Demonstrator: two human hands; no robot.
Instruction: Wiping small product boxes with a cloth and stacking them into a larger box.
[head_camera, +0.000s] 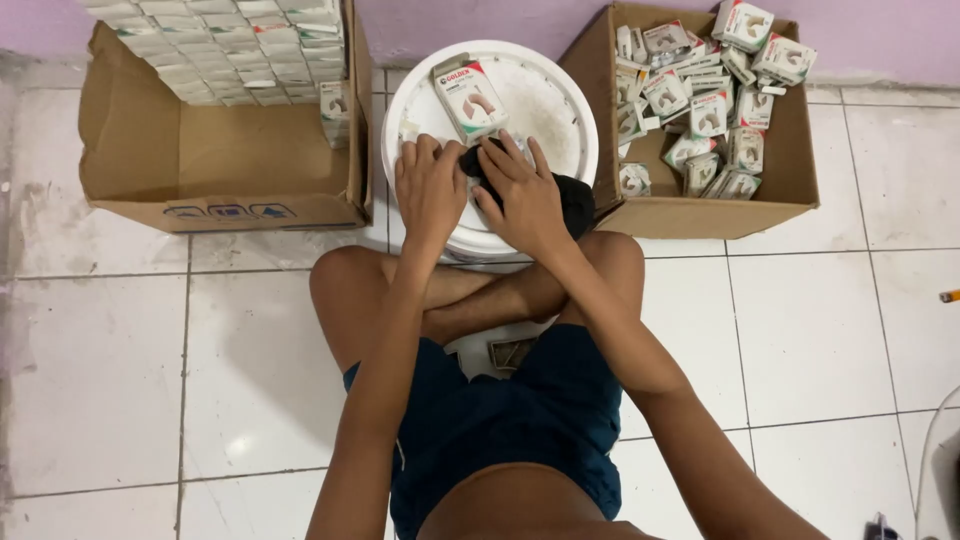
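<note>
I sit cross-legged on a tiled floor behind a round white bucket lid (545, 95). Both hands rest on its near edge. My left hand (430, 185) and my right hand (520, 195) press together on a black fabric item (575, 200) that spills over the lid's right side. A small white, green and red carton (468, 98) lies flat on the lid just beyond my fingers. How the fingers grip the fabric is partly hidden.
A cardboard box (215, 170) at the left holds neatly stacked cartons along its far side. Another cardboard box (700, 215) at the right holds several loose cartons in a jumble. A purple wall runs behind both.
</note>
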